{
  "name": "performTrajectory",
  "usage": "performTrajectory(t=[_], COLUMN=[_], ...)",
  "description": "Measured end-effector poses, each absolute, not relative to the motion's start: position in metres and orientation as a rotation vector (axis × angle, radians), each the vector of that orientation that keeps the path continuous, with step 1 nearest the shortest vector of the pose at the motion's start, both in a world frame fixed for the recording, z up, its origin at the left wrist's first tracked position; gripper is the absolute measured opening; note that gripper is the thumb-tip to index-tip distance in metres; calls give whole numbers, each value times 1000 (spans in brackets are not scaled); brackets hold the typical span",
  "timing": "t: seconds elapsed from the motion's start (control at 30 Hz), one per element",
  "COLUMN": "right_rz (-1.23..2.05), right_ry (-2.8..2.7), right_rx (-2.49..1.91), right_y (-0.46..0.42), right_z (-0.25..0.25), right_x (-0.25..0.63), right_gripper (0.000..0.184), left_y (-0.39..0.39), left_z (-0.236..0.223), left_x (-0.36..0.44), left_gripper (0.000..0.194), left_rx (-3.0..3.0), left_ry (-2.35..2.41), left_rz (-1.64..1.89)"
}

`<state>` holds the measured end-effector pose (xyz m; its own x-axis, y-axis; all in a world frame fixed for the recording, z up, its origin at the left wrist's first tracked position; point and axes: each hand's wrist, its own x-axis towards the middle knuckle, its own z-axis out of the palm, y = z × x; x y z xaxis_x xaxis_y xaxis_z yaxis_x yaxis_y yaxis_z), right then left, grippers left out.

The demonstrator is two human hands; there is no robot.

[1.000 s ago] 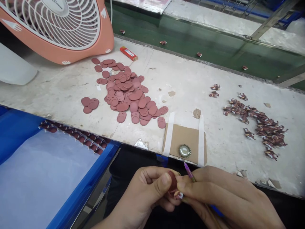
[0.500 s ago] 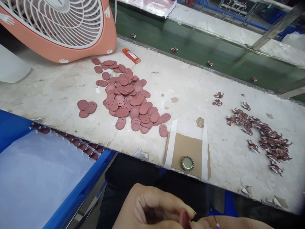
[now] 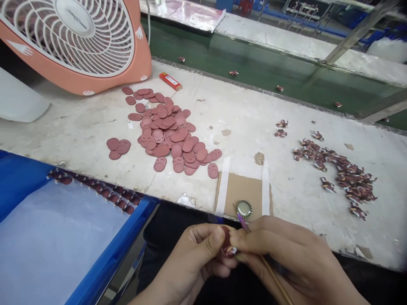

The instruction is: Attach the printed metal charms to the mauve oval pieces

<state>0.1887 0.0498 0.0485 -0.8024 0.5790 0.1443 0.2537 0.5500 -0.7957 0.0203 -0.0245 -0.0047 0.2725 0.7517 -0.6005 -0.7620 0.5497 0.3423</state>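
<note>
My left hand (image 3: 203, 252) pinches a reddish-brown oval piece (image 3: 226, 238) between thumb and fingers, above my lap. At the oval's lower edge is a small brown-and-white figure (image 3: 229, 250), partly covered by fingertips. My right hand (image 3: 286, 250) is closed around what looks like a thin paintbrush (image 3: 277, 281), with a tan handle and a purple part near its fine tip. Its fingertips also meet the oval and the figure. The brush's tip points away from me, by an upturned bottle cap (image 3: 244, 209) on taped-down cardboard (image 3: 238, 190).
Many loose reddish ovals (image 3: 165, 131) lie heaped on the white table (image 3: 203, 110). Small brown figures (image 3: 352, 178) form a pile at right. An orange fan (image 3: 95, 84) and a red lighter (image 3: 170, 81) stand behind. Finished-looking pieces line a blue tray (image 3: 104, 258) at lower left.
Both hands have come up and farther into view. The right hand now shows with the brush, and the figure is visible against the oval. The camera view has shifted slightly.
</note>
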Motion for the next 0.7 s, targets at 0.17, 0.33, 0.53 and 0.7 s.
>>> performTrajectory(t=[0.17,0.33,0.53,0.7], right_rz=[1177,1108,665,542], right_ry=[-2360,-2363,-2382,-2394], right_rx=[-702,-673,-629,-540], right_y=[48,42,35,36], right_z=[50,50,57,57], right_x=[185,187,202,212], right_gripper=[17,19,23,25], left_y=[-31,-34,-35,-32], left_z=[-8,-2,6,19], left_x=[24,26,20,7], left_gripper=[31,31,27,21], left_rx=[-26,-34,139,417], left_ry=[797,814,736,693], left_rz=[1048,1064,1099,1244])
